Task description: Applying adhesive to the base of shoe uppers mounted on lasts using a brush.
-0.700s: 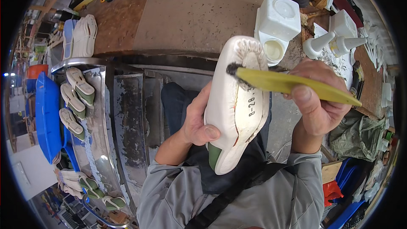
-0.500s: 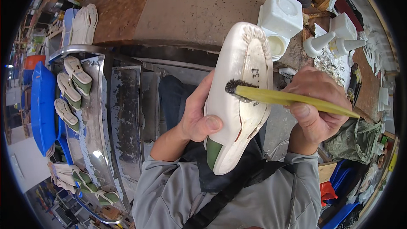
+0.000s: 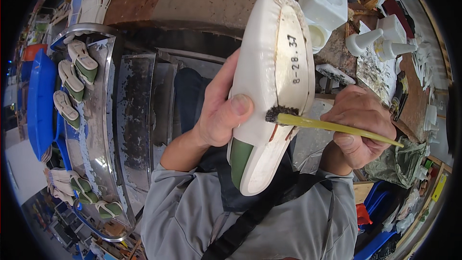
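A cream shoe upper on a last (image 3: 257, 62), with a green patch near its heel, is tilted in front of me with its underside showing. My left hand (image 3: 226, 108) wraps round its left side, thumb on top. In my right hand (image 3: 358, 127) is a brush (image 3: 332, 125) with a flat yellow-green handle, pinched by thumb and fingers. Its short dark bristles touch the shoe's underside around the middle, below the stamped marks. The fingers of my left hand behind the shoe are hidden.
Beyond the shoe stands a workbench (image 3: 207, 5) with a white square bottle (image 3: 325, 5), an open white cup (image 3: 317, 37) and nozzle bottles (image 3: 363, 42). At left, several similar shoes (image 3: 83, 62) lie on a metal rack (image 3: 103, 130) beside a blue tray (image 3: 41, 101).
The brush has slid from the middle of the sole toward the heel, uncovering the stamped marks. The shoe appears higher and larger in view, its toe raised.
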A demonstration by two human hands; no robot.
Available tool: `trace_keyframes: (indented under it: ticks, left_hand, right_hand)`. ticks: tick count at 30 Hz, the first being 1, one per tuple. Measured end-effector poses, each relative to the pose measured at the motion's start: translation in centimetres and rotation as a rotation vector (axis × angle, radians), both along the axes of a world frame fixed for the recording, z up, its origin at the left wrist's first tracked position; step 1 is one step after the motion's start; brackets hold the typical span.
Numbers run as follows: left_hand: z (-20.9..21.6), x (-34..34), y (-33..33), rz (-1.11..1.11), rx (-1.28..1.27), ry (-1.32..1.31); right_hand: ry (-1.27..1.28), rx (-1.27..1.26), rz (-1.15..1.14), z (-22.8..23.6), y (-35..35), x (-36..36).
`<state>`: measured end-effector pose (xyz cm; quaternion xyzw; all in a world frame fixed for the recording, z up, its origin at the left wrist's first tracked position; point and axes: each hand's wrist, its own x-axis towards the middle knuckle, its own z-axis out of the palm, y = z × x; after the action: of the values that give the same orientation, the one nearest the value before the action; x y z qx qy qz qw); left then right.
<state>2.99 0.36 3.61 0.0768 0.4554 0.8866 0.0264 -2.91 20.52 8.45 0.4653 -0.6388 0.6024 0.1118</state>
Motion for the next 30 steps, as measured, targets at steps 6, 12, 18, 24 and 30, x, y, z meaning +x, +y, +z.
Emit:
trace_keyframes:
  ticks: [6, 12, 18, 24, 30]
  left_hand:
    - [0.4, 0.1, 0.5, 0.062, -0.021, 0.017]
    - [1.2, 0.1, 1.3, 0.173, -0.134, 0.017]
    - [1.4, 0.1, 2.7, 0.392, -0.176, 0.107]
    - [-0.1, 1.2, 2.8, 0.667, -0.185, 0.260]
    - [-1.6, 0.4, 1.9, 0.834, -0.363, 0.436]
  right_hand:
    - [-0.005, -0.109, 0.039, -1.7, 0.3, 1.4]
    - [-0.017, -0.135, 0.151, -2.6, 1.6, 2.8]
    - [-0.049, -0.062, -0.169, 0.1, 1.9, 0.7]
    - [0.283, -0.135, -0.021, -0.9, 1.1, 1.8]
    - [0.337, -0.319, -0.186, -1.8, 1.0, 3.0]
